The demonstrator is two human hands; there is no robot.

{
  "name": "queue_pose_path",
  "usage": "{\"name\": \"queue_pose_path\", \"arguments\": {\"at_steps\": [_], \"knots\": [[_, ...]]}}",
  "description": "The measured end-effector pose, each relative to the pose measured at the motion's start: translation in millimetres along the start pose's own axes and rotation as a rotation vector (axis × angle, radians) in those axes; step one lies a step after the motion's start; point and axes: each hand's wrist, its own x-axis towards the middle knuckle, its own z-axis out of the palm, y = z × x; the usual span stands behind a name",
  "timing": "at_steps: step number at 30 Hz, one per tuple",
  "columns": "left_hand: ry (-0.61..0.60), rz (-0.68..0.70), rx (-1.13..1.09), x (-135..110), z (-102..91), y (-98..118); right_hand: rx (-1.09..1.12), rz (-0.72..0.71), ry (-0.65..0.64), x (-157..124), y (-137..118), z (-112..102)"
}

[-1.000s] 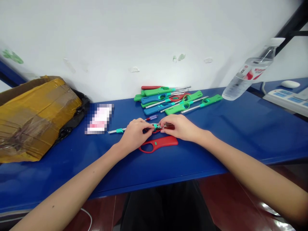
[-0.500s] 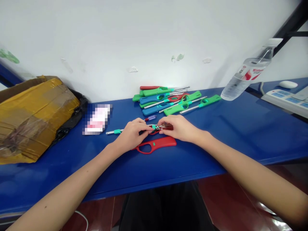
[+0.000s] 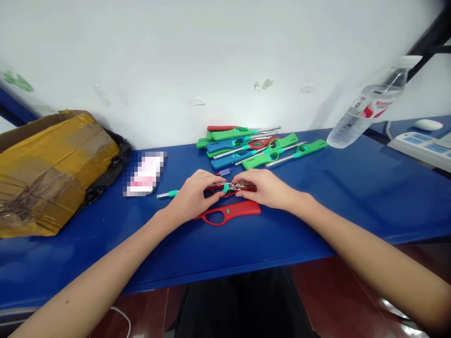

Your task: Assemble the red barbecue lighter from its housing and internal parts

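An opened red lighter (image 3: 230, 188) lies on the blue table (image 3: 317, 206), its metal nozzle with a teal collar (image 3: 169, 193) sticking out to the left. My left hand (image 3: 195, 195) pinches its middle part, fingers closed. From the right, my right hand (image 3: 266, 188) grips the dark red end of the same lighter. Just in front of both hands lies a loose red handle shell (image 3: 229, 212). A small screwdriver with a blue and red handle (image 3: 222, 172) rests right behind my hands.
A pile of green, blue and red long lighters (image 3: 255, 145) lies behind my hands near the wall. A taped cardboard box (image 3: 49, 169) stands at the left, a pink pack (image 3: 145, 173) beside it. A water bottle (image 3: 369, 105), a power strip (image 3: 423, 149) and a mouse (image 3: 428, 124) are at the right.
Both hands stay on the opened lighter with only slight finger shifts. The view wobbles a little.
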Motion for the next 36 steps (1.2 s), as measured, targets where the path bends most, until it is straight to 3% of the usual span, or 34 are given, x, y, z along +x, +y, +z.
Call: {"name": "queue_pose_path", "arguments": {"at_steps": [5,18,28,36], "knots": [[-0.053,0.073,-0.019,2.8,0.0,-0.2,-0.002,-0.001,0.002,-0.8,1.7,0.6],[-0.094,-0.063,-0.096,-0.2,-0.1,3.8,0.009,-0.012,0.003,-0.4,1.1,0.8],[-0.083,0.056,-0.044,-3.0,4.1,1.6,0.015,-0.022,0.007,-1.0,-0.2,0.5],[-0.083,0.033,-0.037,-4.3,4.2,4.3,0.020,-0.018,-0.003,-0.7,-0.8,-0.1]]}}
